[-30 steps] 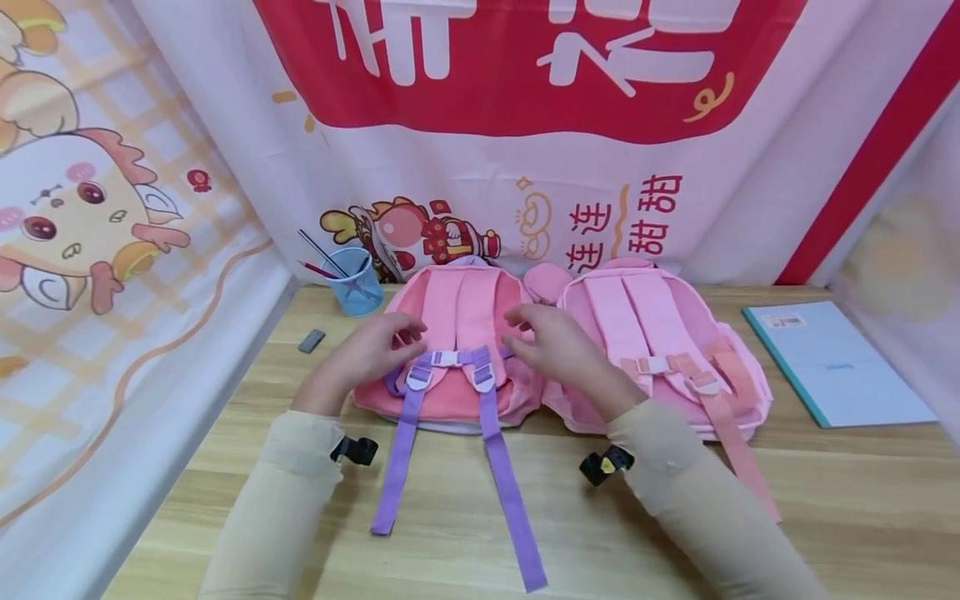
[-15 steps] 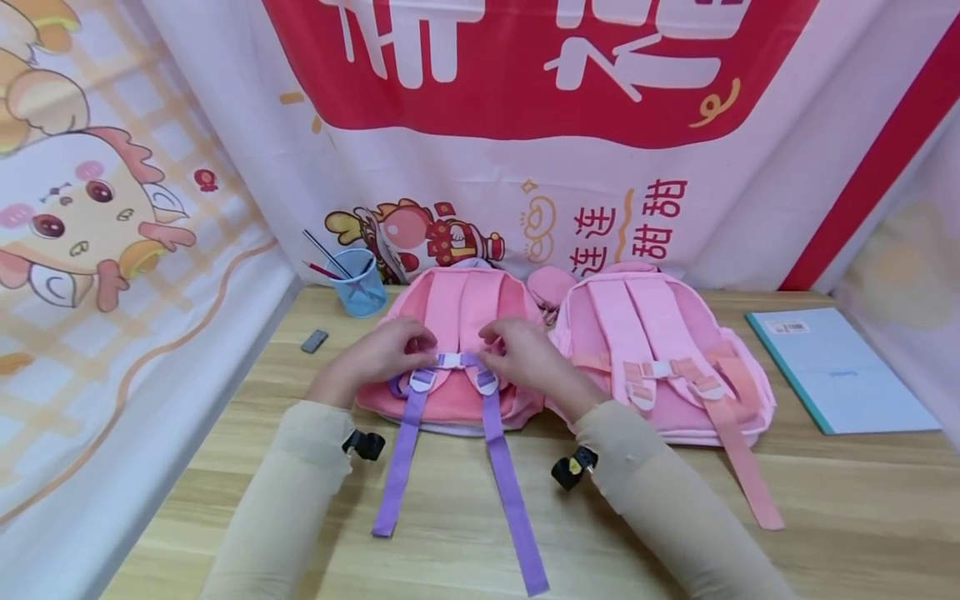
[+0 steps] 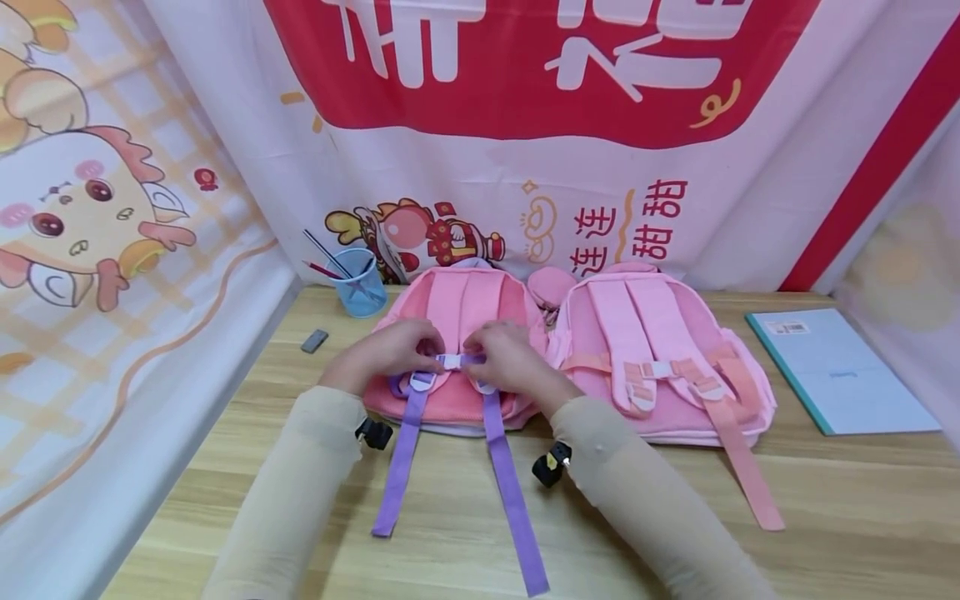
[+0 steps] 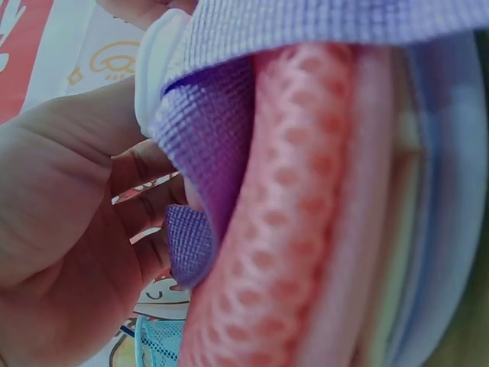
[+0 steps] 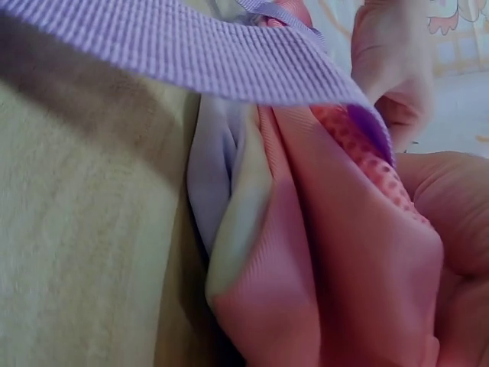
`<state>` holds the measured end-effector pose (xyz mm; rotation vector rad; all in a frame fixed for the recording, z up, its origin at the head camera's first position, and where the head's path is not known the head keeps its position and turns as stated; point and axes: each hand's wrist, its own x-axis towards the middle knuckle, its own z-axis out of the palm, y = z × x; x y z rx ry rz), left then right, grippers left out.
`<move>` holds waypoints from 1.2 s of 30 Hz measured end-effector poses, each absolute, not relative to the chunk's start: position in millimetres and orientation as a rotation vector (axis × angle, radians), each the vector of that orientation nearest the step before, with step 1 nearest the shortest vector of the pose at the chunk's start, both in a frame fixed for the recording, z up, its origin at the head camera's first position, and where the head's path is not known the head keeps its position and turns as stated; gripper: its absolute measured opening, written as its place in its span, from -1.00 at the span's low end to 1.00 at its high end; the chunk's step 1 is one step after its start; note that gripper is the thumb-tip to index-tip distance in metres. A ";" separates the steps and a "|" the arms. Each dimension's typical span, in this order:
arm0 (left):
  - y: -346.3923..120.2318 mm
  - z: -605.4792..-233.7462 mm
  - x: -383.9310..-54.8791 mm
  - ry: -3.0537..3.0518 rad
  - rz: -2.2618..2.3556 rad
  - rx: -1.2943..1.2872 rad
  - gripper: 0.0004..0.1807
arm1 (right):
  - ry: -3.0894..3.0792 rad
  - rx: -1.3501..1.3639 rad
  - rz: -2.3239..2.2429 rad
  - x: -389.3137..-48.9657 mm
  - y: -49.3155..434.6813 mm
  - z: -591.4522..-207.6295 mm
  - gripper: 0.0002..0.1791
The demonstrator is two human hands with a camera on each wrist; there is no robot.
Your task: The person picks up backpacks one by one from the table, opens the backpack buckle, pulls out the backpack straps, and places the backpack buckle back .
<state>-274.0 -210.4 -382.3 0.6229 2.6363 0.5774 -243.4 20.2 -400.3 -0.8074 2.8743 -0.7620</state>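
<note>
A coral-pink backpack (image 3: 450, 410) lies on its front, straps upward, in the head view. A white buckle (image 3: 450, 362) on a short purple band joins its two shoulder straps. My left hand (image 3: 397, 346) pinches the band at the buckle's left side. From the right, my right hand (image 3: 510, 354) pinches the same band, with the fingertips partly hidden. Two loose purple webbing tails (image 3: 512, 500) hang toward the front. The left wrist view shows the left palm (image 4: 61, 199) beside a purple strap (image 4: 210, 107); the right wrist view shows the bag's coral side (image 5: 359, 214).
A lighter pink backpack (image 3: 592, 321) with peach straps lies directly to the right. At the back left stands a blue mesh pen cup (image 3: 362, 287) with pencils, near a grey eraser (image 3: 314, 341). A light-blue notebook (image 3: 847, 375) lies far right on the wooden table (image 3: 637, 533).
Both hands have moved inward over the coral-pink backpack, from hovering apart at its sides to pinching the band at the buckle. The backpacks stay in place.
</note>
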 end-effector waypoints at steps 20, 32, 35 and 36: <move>-209.9 -380.9 -278.4 2.594 0.578 0.719 -0.88 | 2.899 -0.748 -0.696 -243.3 0.8 -409.2 -0.79; -210.4 -374.1 -280.6 2.577 0.538 0.779 -0.83 | 2.879 -0.794 -0.726 -246.4 4.7 -409.1 -0.77; -211.2 -373.8 -281.3 2.570 0.556 0.795 -0.85 | 2.885 -0.802 -0.733 -246.5 4.7 -410.0 -0.77; -211.4 -373.6 -281.4 2.570 0.563 0.801 -0.85 | 2.892 -0.808 -0.733 -246.5 4.8 -410.1 -0.77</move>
